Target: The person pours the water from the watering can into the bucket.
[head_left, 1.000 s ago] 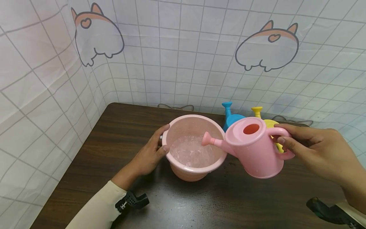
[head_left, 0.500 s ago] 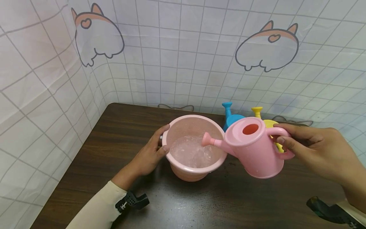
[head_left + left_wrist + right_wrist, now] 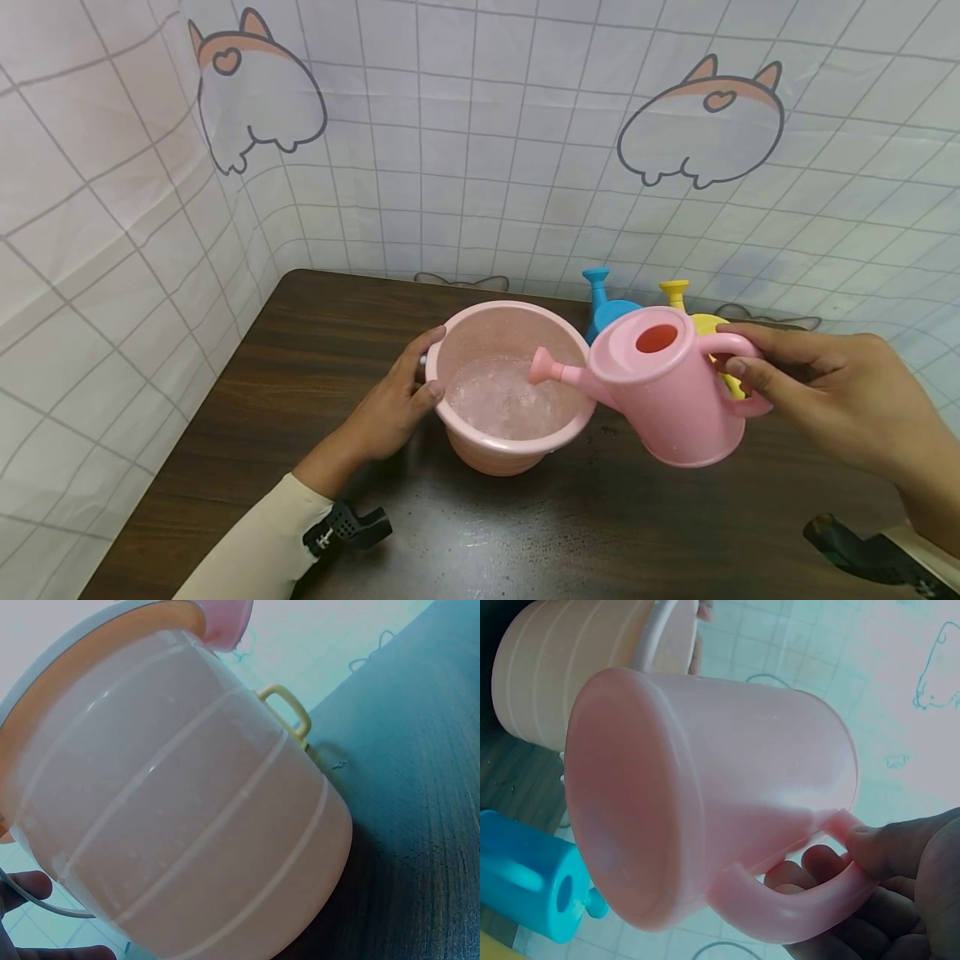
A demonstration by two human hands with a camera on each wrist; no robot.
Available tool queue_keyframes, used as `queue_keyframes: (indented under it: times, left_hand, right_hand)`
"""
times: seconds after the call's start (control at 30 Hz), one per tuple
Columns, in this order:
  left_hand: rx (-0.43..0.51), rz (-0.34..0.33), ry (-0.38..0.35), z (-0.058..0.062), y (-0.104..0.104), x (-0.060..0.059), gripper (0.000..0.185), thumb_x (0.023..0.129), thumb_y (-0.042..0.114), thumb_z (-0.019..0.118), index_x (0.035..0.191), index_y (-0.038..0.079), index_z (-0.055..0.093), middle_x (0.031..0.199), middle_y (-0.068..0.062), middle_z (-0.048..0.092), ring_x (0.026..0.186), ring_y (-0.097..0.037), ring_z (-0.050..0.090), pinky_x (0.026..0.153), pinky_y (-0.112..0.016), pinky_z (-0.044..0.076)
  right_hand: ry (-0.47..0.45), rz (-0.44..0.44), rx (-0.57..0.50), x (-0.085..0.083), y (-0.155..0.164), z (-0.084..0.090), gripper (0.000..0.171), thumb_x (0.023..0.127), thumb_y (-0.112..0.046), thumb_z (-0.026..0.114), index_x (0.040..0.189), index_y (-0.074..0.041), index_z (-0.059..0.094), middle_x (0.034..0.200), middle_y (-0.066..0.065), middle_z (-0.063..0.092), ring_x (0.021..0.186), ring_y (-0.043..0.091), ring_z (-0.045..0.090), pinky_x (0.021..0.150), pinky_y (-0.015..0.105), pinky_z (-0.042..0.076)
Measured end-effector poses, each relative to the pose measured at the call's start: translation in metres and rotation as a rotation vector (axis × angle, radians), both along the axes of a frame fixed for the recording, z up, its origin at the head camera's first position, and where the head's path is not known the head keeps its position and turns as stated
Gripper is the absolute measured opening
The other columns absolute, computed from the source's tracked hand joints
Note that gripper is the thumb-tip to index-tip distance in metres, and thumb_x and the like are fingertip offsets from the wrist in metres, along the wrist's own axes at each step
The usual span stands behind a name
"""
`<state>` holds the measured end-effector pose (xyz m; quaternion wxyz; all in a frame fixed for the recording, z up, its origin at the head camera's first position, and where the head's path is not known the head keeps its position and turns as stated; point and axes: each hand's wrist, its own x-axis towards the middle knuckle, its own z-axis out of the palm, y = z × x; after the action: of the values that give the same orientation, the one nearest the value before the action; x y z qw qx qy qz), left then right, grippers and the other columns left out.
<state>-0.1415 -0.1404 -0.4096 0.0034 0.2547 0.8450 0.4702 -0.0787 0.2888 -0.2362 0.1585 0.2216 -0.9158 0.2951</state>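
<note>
- Right hand [image 3: 817, 396] nearest the camera, fingers curled round the handle of the pink watering can [image 3: 667, 387]; can is held off the counter [image 3: 315, 333], tilted left, spout tip over the bucket's inside. Grip looks firm from the right wrist view; judgement: keep the thumb on top of the handle so the can doesn't roll.
- Left hand [image 3: 397, 400] grips the near-left rim of the pink bucket [image 3: 513, 442], thumb over the edge. Good brace; it should hold the bucket flat on the counter while pouring.
- Bucket sits mid-counter with water in the bottom, surface rippled. Flow from the spout itself too fine to see.
- Pour tip: hold the spout head inside the rim line, tilt slowly, don't let the can body knock the bucket's right edge, they're very close.
- Behind the pink can: blue watering can [image 3: 607, 304] and yellow watering can [image 3: 701, 321], near the curtain. Right elbow swing could clip them.
</note>
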Motion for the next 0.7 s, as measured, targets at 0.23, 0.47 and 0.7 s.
queue_keyframes:
  times: [0.23,0.47,0.7]
  left_hand:
    - [-0.006,0.006,-0.005,0.0000,0.0002,0.0003,0.073,0.101,0.072,0.037,0.162,0.039,0.016,0.143,-0.014,0.044,0.114,-0.024,0.061,0.091,-0.053,0.048]
    - [0.000,0.007,0.000,0.0003,0.0006,0.0006,0.074,0.100,0.073,0.036,0.162,0.039,0.016,0.139,-0.014,0.047,0.113,-0.023,0.061,0.090,-0.052,0.048]
    - [0.025,-0.006,0.031,-0.0009,0.0018,-0.0001,0.075,0.101,0.072,0.035,0.162,0.032,0.019,0.132,-0.015,0.051,0.111,-0.023,0.063,0.088,-0.050,0.050]
  right_hand:
    - [0.017,0.017,0.012,-0.0006,-0.0018,0.0009,0.039,0.089,0.005,0.077,0.123,-0.013,0.077,0.111,-0.026,0.069,0.068,-0.001,0.070,0.061,0.012,0.050]
    - [0.015,0.024,0.009,-0.0009,-0.0020,0.0011,0.040,0.088,0.006,0.077,0.123,-0.013,0.076,0.111,-0.026,0.070,0.069,-0.002,0.070,0.062,0.012,0.050]
    - [-0.026,0.034,-0.026,-0.0011,-0.0019,-0.0004,0.039,0.089,0.007,0.075,0.124,-0.011,0.076,0.112,-0.022,0.071,0.070,0.001,0.071,0.063,0.013,0.052]
